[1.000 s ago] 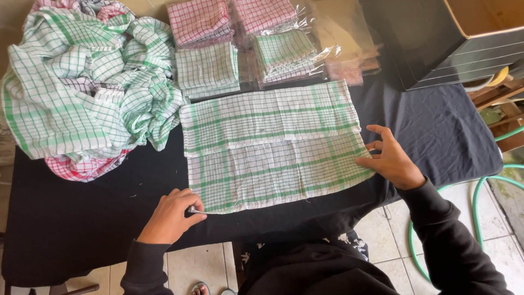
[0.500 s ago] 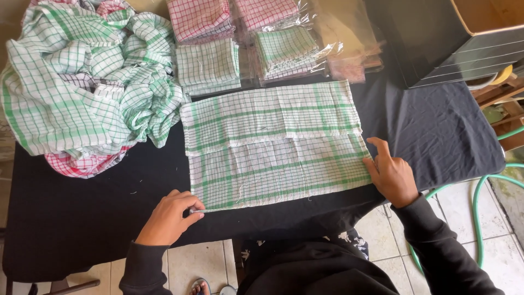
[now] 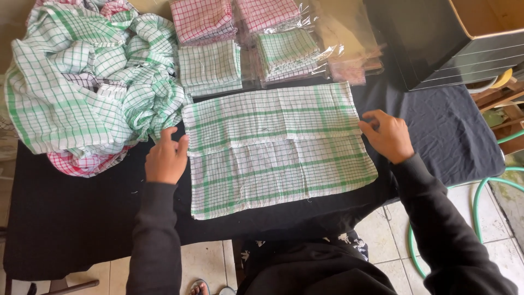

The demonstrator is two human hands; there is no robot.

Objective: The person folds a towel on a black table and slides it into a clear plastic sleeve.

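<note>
Head view: we rest our left hand and right hand, fingers spread, on the soft, light green-checked cloth, best pinched at its edges.

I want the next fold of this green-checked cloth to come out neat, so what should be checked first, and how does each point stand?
1. Cloth lies spread on the black-covered table: ok.
2. Left hand at the cloth's left edge, near the fold line: ok.
3. Right hand at the right edge, level with the left: ok.
4. Folded-over upper layer square with the lower one: not ok, its hem runs slightly slanted and the left end is uneven.
5. Loose cloth pile apart from the working cloth: not ok, it touches the upper left corner.
6. Firm pinch on both edges: cannot tell.
</note>
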